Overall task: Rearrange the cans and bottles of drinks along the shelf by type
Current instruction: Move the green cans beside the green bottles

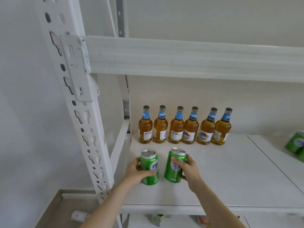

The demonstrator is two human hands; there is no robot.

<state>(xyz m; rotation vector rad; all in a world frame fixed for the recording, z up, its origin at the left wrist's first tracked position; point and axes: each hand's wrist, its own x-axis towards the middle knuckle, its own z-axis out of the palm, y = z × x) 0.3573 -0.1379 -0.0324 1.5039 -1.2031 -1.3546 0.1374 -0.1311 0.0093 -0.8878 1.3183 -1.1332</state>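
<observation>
Already grouped: bottles (190, 129), along the shelf's (222, 170) back edge.
Left hand (134, 171): gripped the left can (148, 163).
Right hand (190, 170): gripped the right can (172, 175) (slightly tilted).
Remaining: stray cans (295, 143) sat at the right edge.

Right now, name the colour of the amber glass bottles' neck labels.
Light blue neck labels; head view.

Green, amber and white.
The left can (149, 168) and right can (174, 167) are bright green with silver tops and white lettering. The bottles (190, 127) are amber, with light-blue neck bands, bronze caps and white labels — some bearing a blue-and-orange emblem. The shelf (230, 170) is white, its post (79, 112) white with dark slots.
</observation>
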